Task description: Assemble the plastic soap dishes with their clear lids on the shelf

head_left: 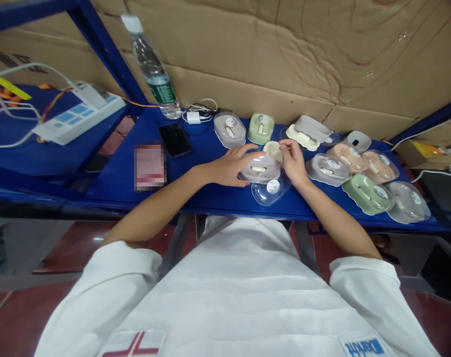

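Note:
A grey oval plastic case (260, 169) with a pale bar on top sits on the blue table in front of me. My left hand (236, 166) reaches round its left side, thumb at the near edge and fingers along the far edge. Just behind the case is a cream rounded plastic piece (272, 150). The closed fingertips of my right hand (294, 162) are at its right edge; the exact contact is partly hidden. A clear lid with a round sticker (269, 192) lies at the near side of the case, partly under it.
Grey, green and peach lidded cases (366, 193) crowd the right. A grey case (230, 130), a green case (261, 129) and an opened cream-and-grey case (305, 133) stand behind. Leftward are a phone (175, 139), a water bottle (154, 74), a charger (194, 117) and a power strip (80, 119).

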A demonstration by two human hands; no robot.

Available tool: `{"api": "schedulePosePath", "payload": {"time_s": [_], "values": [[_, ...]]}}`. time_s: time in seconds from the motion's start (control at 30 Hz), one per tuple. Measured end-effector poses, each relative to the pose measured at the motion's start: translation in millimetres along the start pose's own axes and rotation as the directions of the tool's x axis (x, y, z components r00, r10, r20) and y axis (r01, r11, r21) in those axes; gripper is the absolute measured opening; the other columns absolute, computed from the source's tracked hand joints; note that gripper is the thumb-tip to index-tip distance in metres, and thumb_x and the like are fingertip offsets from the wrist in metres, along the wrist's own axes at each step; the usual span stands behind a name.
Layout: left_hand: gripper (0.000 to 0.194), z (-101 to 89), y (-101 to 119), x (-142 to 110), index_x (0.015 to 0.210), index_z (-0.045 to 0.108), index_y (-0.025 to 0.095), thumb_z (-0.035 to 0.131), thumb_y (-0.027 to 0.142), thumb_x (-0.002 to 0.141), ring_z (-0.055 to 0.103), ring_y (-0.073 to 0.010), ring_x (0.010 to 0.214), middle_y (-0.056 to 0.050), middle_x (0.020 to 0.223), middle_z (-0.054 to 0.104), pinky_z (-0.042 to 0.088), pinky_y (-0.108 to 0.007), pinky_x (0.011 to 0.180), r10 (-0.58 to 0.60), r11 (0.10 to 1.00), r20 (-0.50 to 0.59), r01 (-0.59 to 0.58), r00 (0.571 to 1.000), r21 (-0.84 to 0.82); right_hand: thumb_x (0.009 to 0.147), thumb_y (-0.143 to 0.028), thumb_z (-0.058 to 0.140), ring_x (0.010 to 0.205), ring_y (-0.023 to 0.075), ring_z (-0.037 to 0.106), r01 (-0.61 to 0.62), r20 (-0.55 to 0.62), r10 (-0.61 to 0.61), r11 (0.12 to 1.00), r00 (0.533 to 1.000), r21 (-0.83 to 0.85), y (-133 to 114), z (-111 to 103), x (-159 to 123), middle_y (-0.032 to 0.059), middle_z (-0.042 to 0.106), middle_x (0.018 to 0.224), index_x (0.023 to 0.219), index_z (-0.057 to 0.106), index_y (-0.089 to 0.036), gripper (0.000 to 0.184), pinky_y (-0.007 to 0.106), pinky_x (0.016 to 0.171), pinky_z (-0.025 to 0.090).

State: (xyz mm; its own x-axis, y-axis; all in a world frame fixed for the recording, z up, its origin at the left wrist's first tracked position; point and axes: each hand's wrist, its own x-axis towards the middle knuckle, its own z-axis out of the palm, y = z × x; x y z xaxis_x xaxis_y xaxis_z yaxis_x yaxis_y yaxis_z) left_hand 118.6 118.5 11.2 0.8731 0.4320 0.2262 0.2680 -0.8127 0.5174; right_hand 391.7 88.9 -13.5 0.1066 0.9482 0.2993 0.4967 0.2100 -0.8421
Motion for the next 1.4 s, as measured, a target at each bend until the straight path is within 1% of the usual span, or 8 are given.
{"api": "schedulePosePath", "payload": {"time_s": [0.13,0.33,0.53,0.7,0.83,0.97,1.17,1.4], "values": [[0.093,0.2,14,-2,0.168,0.038,0.037,0.081,0.043,0.086,0.026,-0.0418,0.166,-0.012,0.178,0.029,0.008,-0.069,0.135,0.090,0.996,0.135,-0.087,0.987,-0.029,0.098,-0.065,0.059,0.081,0.0207,0.061,0.100,-0.029,-0.101,0.994,0.994,-0.043,-10,3,-7,0.0034,0.070,0.101,0.105,0.063,-0.028,0.038,0.038,0.080,0.053],[0.104,3.3,23,1,0.166,0.043,0.038,0.086,0.072,0.078,0.020,-0.0468,0.166,-0.013,0.180,0.028,0.003,-0.074,0.133,0.043,0.999,0.143,-0.039,0.989,-0.032,0.096,-0.061,0.062,0.079,0.0204,0.061,0.098,-0.119,-0.105,0.993,0.987,-0.060,-5,2,-4,0.0035,0.071,0.091,0.096,0.067,-0.025,0.036,0.037,0.078,0.052],[0.088,8.6,17,5,0.163,0.051,0.035,0.084,0.060,0.086,0.032,-0.0428,0.163,-0.014,0.176,0.035,0.024,-0.065,0.133,0.044,0.999,0.027,-0.044,0.999,0.013,0.094,-0.056,0.065,0.084,0.0198,0.063,0.068,-0.091,-0.056,0.989,0.994,0.134,0,8,-3,0.0020,0.070,0.092,0.098,0.067,-0.026,0.031,0.036,0.083,0.053],[0.082,-7.2,0,4,0.161,0.055,0.027,0.080,0.056,0.089,0.043,-0.0395,0.157,-0.016,0.168,0.044,0.034,-0.055,0.133,0.019,0.998,-0.038,-0.022,0.999,-0.056,0.094,-0.048,0.064,0.102,0.0230,0.067,0.114,0.103,-0.128,0.985,0.986,0.128,-3,5,-2,0.0037,0.074,0.107,0.098,0.068,-0.026,0.024,0.039,0.093,0.055],[0.075,-18.5,-15,3,0.159,0.057,0.027,0.078,0.053,0.091,0.052,-0.0363,0.152,-0.013,0.163,0.053,0.039,-0.053,0.131,0.016,0.997,-0.060,-0.020,0.998,-0.079,0.098,-0.055,0.065,0.136,0.0295,0.062,0.268,0.267,-0.267,0.963,0.926,0.036,-8,-4,-5,0.0103,0.069,0.140,0.120,0.073,-0.026,0.037,0.049,0.116,0.049],[0.079,-24.2,-28,2,0.162,0.052,0.025,0.077,0.047,0.091,0.049,-0.0361,0.154,-0.014,0.166,0.052,0.036,-0.055,0.132,0.020,0.998,-0.064,-0.025,0.998,-0.066,0.103,-0.068,0.059,0.159,0.0332,0.042,0.434,0.384,-0.353,0.889,0.853,-0.147,-13,-6,-12,0.0146,0.047,0.169,0.149,0.064,-0.026,0.062,0.055,0.132,0.033],[0.082,-23.8,-28,0,0.162,0.050,0.023,0.076,0.058,0.093,0.044,-0.0357,0.158,-0.015,0.169,0.048,0.033,-0.054,0.133,0.000,0.999,-0.060,-0.002,0.998,-0.033,0.105,-0.074,0.049,0.154,0.0372,0.048,0.500,0.382,-0.368,0.795,0.847,-0.344,-13,-1,-15,0.0164,0.049,0.168,0.156,0.062,-0.025,0.071,0.059,0.128,0.039],[0.080,-22.0,-26,5,0.152,0.060,0.021,0.078,0.068,0.089,0.058,-0.0339,0.144,-0.016,0.154,0.063,0.042,-0.049,0.126,-0.011,1.000,-0.095,0.009,0.995,-0.018,0.106,-0.071,0.048,0.151,0.0368,0.050,0.502,0.367,-0.366,0.758,0.855,-0.416,-14,3,-18,0.0150,0.051,0.166,0.157,0.062,-0.026,0.069,0.057,0.128,0.041]]}}
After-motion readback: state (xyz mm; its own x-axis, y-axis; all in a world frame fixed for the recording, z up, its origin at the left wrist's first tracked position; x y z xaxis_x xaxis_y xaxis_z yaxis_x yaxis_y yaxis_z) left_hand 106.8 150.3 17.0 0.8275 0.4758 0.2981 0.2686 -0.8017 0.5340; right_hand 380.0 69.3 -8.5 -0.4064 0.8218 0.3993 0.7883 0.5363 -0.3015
